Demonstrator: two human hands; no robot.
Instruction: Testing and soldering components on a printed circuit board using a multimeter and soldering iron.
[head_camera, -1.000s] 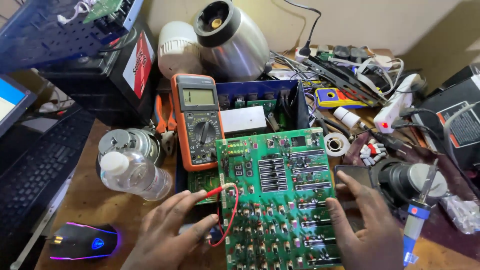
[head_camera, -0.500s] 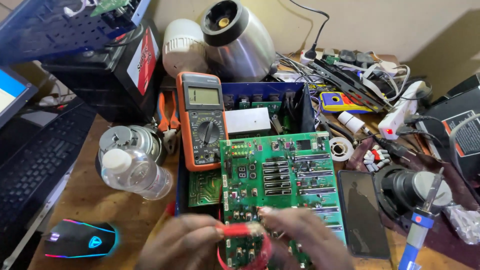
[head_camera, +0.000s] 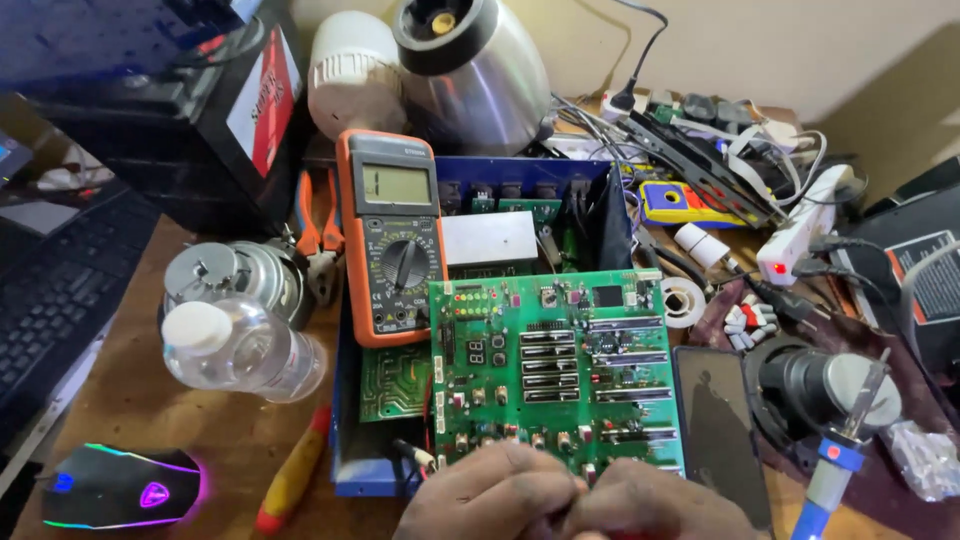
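Hands meet at six o'clock: left hand (head_camera: 490, 495) and right hand (head_camera: 655, 510) curl narrow over green circuit board (head_camera: 555, 365); contents unclear.

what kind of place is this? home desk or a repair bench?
Most likely an electronics repair bench. Both hands, left hand and right hand, meet over a green circuit board; an orange multimeter leans beside it, and a blue-handled soldering iron sits at the right among tangled cables.

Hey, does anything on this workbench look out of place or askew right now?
The clear plastic bottle lies tipped on its side beside the multimeter. The green circuit board rests propped across the blue case. Both hands meet at its near edge.
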